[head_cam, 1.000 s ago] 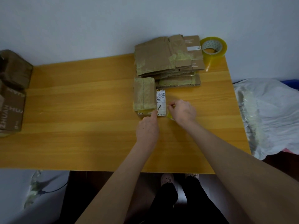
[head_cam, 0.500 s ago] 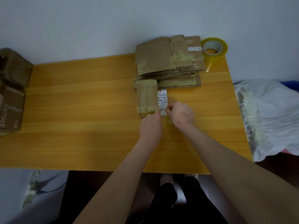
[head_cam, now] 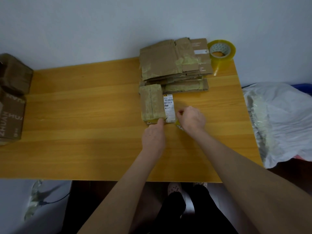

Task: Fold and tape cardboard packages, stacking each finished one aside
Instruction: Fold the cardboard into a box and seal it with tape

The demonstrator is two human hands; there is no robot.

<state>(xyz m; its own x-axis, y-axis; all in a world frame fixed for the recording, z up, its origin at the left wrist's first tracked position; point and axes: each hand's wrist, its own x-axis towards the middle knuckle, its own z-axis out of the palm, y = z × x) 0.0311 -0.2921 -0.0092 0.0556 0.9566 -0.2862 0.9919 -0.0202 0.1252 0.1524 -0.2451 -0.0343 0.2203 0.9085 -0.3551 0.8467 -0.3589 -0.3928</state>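
Observation:
A small folded cardboard package (head_cam: pixel 152 103) with a white shipping label (head_cam: pixel 169 107) lies on the wooden table (head_cam: pixel 84 107), just in front of a stack of flattened cardboard pieces (head_cam: pixel 172 65). My left hand (head_cam: pixel 154 134) presses a fingertip on the package's near edge. My right hand (head_cam: pixel 191 118) has curled fingers and pinches something small beside the label's right edge; a yellowish scrap (head_cam: pixel 179 126) shows under it. A roll of clear yellowish tape (head_cam: pixel 221 50) stands at the table's far right corner.
Brown cardboard boxes (head_cam: pixel 11 102) sit at the table's left end. A white plastic bag (head_cam: pixel 278 122) lies off the right edge. The wall runs close behind the table. My legs and slippers show below the near edge.
My right hand closed in on the label's lower right corner, then pulled back a little to the right. My left hand stays on the package's near edge.

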